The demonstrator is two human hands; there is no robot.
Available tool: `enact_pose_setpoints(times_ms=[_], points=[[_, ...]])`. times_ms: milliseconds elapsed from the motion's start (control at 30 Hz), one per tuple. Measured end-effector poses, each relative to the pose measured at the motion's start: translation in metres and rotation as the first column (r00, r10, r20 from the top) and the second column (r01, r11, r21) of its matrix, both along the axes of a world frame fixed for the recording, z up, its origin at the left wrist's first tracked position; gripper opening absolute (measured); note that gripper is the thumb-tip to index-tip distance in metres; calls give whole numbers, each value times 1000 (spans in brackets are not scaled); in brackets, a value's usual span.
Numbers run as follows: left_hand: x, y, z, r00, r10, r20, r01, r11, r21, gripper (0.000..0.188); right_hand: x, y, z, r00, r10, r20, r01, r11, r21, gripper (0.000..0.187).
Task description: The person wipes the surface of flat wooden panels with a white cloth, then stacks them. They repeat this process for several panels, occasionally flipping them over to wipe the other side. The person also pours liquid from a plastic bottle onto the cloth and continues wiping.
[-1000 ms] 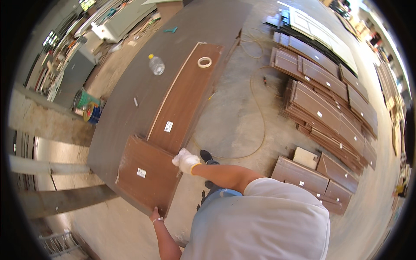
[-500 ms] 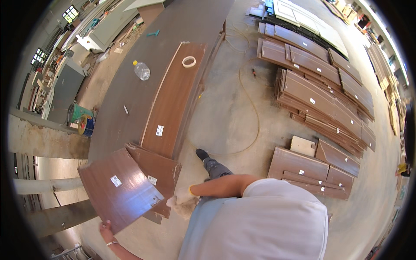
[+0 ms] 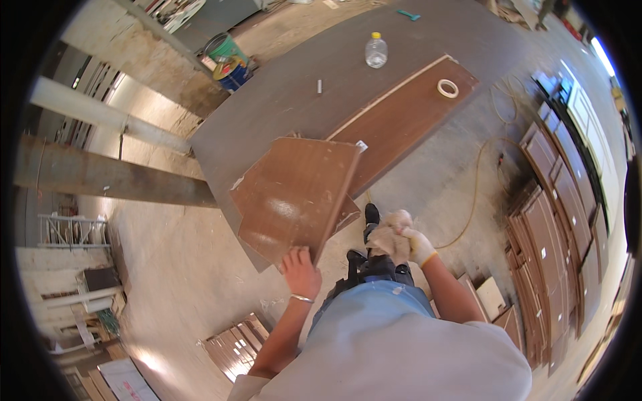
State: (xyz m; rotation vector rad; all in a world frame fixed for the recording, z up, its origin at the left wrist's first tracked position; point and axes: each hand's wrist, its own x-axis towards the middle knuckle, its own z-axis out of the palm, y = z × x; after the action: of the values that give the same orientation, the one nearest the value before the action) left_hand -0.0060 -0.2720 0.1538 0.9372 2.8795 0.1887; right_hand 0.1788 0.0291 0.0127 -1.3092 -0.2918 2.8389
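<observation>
- Our brown panel [image 3: 301,190] lies aslant over a lower brown panel [image 3: 246,183] at the near end of the desk [image 3: 267,123]; whether it rests flat or is slightly raised, we cannot tell.
- Our bare left hand [image 3: 300,270] grasps its near end by the right corner, fingers over the upper face; the underside of that hold is hidden.
- Our gloved right hand [image 3: 420,247] is closed on a crumpled cloth [image 3: 389,242], apart from the panel.
- We judge the panel stiff and fairly weighty for one hand, with a glossy face that could feel slick; its corners and coating may chip, so opposite edges seem the safest hold.
- The cloth looks soft and light.
- The panel's long axis runs from our left hand away from us, leaning to the right; its far right corner points toward the long panel [image 3: 401,110] with the tape roll [image 3: 447,88] on it.
</observation>
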Motion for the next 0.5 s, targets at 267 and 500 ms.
enact_pose_setpoints(times_ms=[267,500], points=[[9,-35,-137,994,-60,87,68,994,-85,86,-23,31,38,981,-183,63,135,881,453,34],[-40,-53,-133,979,180,95,-202,915,350,72,-159,-120,60,814,356,459,-45,-749,661,43]])
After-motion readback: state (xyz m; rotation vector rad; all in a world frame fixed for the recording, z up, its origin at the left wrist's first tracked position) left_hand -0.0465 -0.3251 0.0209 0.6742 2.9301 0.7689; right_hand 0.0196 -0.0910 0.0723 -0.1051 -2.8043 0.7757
